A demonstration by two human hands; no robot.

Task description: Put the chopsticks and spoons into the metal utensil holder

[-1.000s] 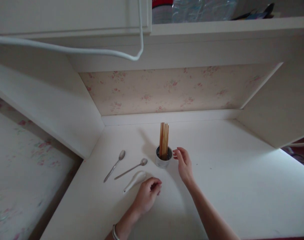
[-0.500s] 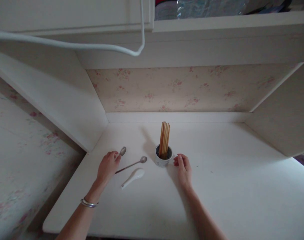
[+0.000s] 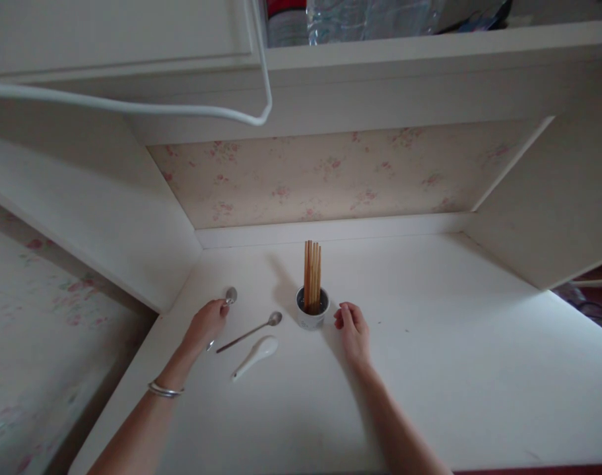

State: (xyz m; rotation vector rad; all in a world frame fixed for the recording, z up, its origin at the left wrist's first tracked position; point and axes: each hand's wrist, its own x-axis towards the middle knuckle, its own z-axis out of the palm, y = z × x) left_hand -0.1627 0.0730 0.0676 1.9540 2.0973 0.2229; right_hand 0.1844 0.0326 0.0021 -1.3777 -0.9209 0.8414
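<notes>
At the left of the white tabletop, my left hand (image 3: 206,324) pinches a short metal spoon (image 3: 232,295) near its neck. The bowl points away from me, and the handle's end peeks out below the palm. Beside that hand lies a long-handled metal spoon (image 3: 249,334), with a white soup spoon (image 3: 257,354) lying nearer to me. A small white cup (image 3: 311,321) stands upright in the middle, with several wooden chopsticks (image 3: 312,277) upright in it. My right hand (image 3: 353,328) rests just right of the cup, apart from it, fingers loosely curled and nothing seen in them.
The white table (image 3: 454,369) runs back to a low white ledge (image 3: 340,229) under floral wallpaper. White side panels stand at both sides. Overhead are a shelf with clear plastic bottles (image 3: 370,20) and a white cable (image 3: 182,107) hanging across the upper left.
The view has shifted and tilted slightly. My left hand has changed its hold on the short spoon, whose handle end now shows below the palm. My right hand stays beside the cup.
</notes>
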